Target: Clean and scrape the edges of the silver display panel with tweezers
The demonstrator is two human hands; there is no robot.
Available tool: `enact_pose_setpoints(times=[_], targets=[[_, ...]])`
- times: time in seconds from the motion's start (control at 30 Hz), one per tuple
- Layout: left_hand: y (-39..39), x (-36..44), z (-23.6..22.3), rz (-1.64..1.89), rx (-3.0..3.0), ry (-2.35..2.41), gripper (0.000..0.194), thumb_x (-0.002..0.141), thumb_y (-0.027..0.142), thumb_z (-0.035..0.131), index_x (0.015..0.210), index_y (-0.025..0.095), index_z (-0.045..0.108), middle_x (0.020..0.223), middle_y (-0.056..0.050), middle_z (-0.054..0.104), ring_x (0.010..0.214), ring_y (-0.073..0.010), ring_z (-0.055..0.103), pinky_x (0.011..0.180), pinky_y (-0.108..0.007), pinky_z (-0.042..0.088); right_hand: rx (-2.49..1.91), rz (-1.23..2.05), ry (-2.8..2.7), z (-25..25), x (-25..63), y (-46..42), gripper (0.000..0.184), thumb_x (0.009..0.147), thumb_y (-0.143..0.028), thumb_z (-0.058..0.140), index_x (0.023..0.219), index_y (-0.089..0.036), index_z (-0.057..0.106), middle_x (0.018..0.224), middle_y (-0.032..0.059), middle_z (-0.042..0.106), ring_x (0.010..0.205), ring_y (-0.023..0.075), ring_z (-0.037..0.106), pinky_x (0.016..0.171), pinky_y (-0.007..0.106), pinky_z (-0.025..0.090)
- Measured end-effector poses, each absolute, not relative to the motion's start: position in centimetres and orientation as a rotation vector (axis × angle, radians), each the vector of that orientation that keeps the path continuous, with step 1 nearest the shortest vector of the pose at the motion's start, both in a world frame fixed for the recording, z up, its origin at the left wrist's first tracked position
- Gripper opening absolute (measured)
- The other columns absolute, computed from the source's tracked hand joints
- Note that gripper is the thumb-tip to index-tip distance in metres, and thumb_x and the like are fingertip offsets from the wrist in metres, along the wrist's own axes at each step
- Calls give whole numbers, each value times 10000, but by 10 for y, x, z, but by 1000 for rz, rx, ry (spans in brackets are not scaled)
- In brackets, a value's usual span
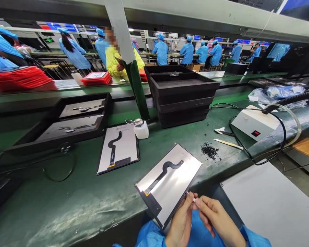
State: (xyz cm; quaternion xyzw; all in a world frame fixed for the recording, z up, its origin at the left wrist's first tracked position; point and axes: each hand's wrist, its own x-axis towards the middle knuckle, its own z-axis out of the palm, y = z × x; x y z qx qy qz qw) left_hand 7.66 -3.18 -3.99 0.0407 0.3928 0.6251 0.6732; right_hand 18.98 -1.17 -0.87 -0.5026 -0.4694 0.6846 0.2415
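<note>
A tablet-sized display panel lies back side up and aslant, partly over the bench's front edge. On its silvery back runs a black curved flex cable. My left hand grips the panel's lower right edge, thumb near the rim. My right hand is closed in a pinch on a thin white piece close to my left fingertips; fingers hide most of it. A second display panel with a similar cable lies flat to the left. A white pump bottle with its metal lid raised stands beside that panel.
Black trays are stacked at the back; another black tray holds panels at left. Black scraps, a pale-handled tool and a white box with cables lie right. A slanted post rises behind. Co-workers sit beyond.
</note>
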Motion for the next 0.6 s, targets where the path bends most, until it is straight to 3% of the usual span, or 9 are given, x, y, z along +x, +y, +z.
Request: enact_pose_setpoints(times=[0.17, 0.27, 0.37, 0.5, 0.6], targets=[[-36, 71, -36, 1356, 76, 884, 543, 464, 472, 967, 859, 147, 784, 956, -95, 731, 1014, -238, 652, 956, -315, 492, -1285, 2214, -926, -2, 187, -13, 783, 463, -871, 709, 784, -186, 507, 410, -152, 310, 338, 6, 209, 313, 139, 156], [-35, 69, -36, 1348, 42, 905, 544, 401, 446, 987, 800, 140, 781, 905, -88, 734, 984, -246, 667, 952, -325, 506, -1278, 2175, -955, -2, 185, -16, 754, 513, -888, 669, 765, -217, 437, 397, -156, 305, 321, 12, 214, 305, 138, 147], [-32, 71, -38, 1359, 61, 907, 491, 406, 439, 987, 728, 147, 758, 816, -62, 717, 890, -230, 672, 912, -344, 526, -1286, 1992, -1154, -8, 183, -19, 725, 587, -903, 602, 734, -229, 378, 428, -129, 416, 296, 11, 256, 290, 145, 174], [-31, 73, -40, 1331, 83, 912, 453, 466, 468, 965, 708, 161, 736, 772, -52, 704, 842, -223, 673, 883, -353, 530, -1293, 1955, -1197, -13, 181, -20, 712, 602, -893, 602, 713, -211, 432, 427, -103, 452, 299, 20, 317, 299, 146, 235], [-34, 69, -39, 1318, 111, 917, 492, 451, 479, 968, 746, 150, 752, 806, -65, 712, 888, -230, 670, 888, -329, 521, -1257, 2051, -1075, -14, 179, -20, 727, 565, -897, 621, 733, -205, 472, 381, -101, 433, 286, 33, 315, 291, 154, 220]])
